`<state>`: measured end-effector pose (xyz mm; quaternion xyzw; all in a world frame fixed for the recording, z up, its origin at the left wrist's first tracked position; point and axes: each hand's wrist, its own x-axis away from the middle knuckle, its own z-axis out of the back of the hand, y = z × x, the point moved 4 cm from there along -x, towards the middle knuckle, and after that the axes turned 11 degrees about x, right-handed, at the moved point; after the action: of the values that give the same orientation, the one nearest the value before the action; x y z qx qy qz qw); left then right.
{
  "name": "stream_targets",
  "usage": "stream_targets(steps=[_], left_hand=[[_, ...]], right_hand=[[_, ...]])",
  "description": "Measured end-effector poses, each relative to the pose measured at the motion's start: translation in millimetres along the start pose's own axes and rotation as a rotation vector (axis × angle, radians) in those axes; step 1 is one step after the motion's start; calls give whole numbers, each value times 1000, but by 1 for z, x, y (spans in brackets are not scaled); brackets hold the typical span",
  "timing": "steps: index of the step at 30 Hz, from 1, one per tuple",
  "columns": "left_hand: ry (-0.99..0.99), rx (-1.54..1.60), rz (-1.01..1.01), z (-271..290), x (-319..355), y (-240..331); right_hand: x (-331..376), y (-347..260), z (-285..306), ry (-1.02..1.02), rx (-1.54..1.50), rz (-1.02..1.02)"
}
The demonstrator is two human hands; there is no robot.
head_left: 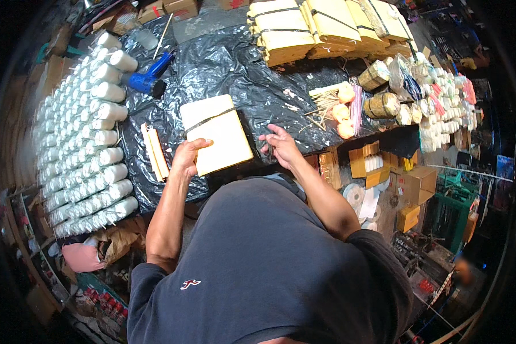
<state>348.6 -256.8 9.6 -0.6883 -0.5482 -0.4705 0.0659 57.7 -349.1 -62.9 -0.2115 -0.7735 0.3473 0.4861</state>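
A pale yellow stack of flat sheets, bound by a dark strap, lies on the black plastic sheet that covers the table. My left hand grips the stack's near left edge. My right hand hovers just right of the stack with fingers spread, holding nothing. A small bundle of thin pale strips lies left of my left hand.
Rows of white wrapped rolls fill the left side. A blue heat gun lies at the back left. Strapped yellow stacks sit at the back. Wooden sticks, orange rolls and small boxes crowd the right.
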Motion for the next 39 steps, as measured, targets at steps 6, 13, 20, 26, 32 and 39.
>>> stream_targets(steps=[6,13,20,26,32,39], left_hand=[[-22,267,-57,10,-7,-31],[51,-68,-20,4,33,-33],[71,-1908,-1227,-130,138,72],[-347,-1895,-535,-116,52,69],[-170,-1692,-591,-70,34,57],[-242,-907,-356,-27,45,74]], right_hand=[[20,-16,-63,-184,17,-95],[-4,-57,-92,-76,31,275],[60,-175,-118,-82,1050,949],[58,-171,-122,-407,1073,688],[34,-139,-43,-441,210,273],[56,-72,-12,-55,91,343]])
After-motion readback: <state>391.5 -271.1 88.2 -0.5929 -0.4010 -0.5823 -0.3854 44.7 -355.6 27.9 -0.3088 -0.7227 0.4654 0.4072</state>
